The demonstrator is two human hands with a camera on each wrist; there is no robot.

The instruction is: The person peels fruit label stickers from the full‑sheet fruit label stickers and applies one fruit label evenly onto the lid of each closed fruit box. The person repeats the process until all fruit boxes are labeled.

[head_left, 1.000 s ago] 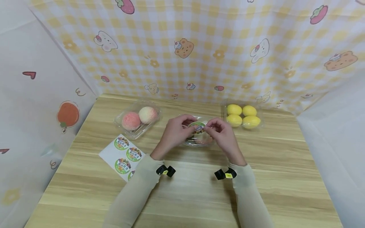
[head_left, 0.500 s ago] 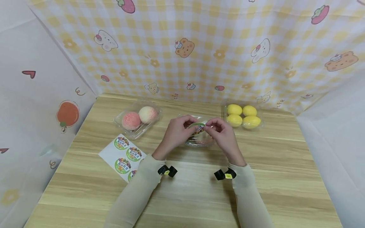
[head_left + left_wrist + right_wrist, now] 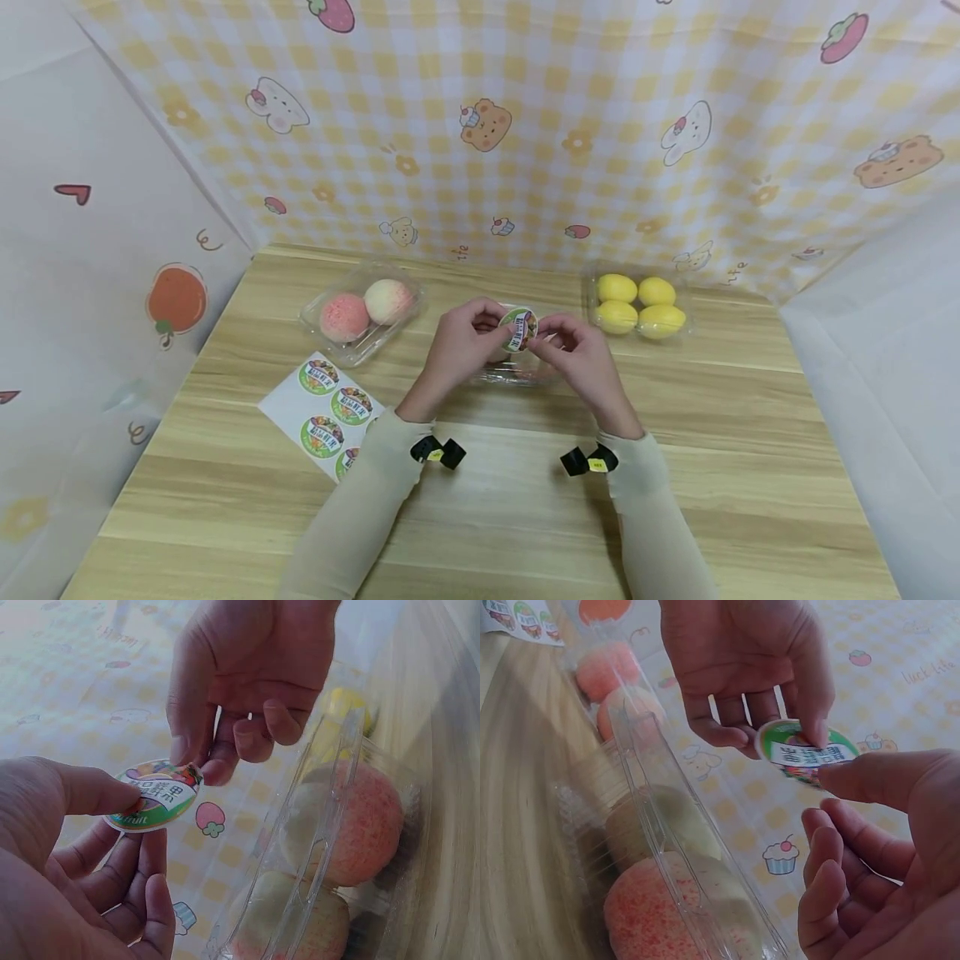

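Observation:
A round green fruit sticker [image 3: 517,331] is held up between both hands, over a clear plastic clamshell box [image 3: 510,377]. My left hand [image 3: 459,350] pinches it, thumb on the printed face and fingers beneath. Thumb and forefinger of my right hand [image 3: 585,358] pinch the opposite edge, which curls up slightly in the left wrist view. Inside the box, peaches [image 3: 367,825] show through the plastic, its lid down over them. In the right wrist view the sticker [image 3: 787,750] stands apart from the box.
A white sticker sheet [image 3: 288,400] lies at left, partly under my left sleeve. Behind it is a clear box with two peaches [image 3: 345,318]. At back right, another clear box holds several lemons [image 3: 617,318]. A checked curtain [image 3: 420,192] hangs behind the wooden table [image 3: 495,533].
The sticker has turned between the fingers, its lettering now running steeply, and it sits slightly higher. The right hand has shifted a little to the left. The boxes have stayed put.

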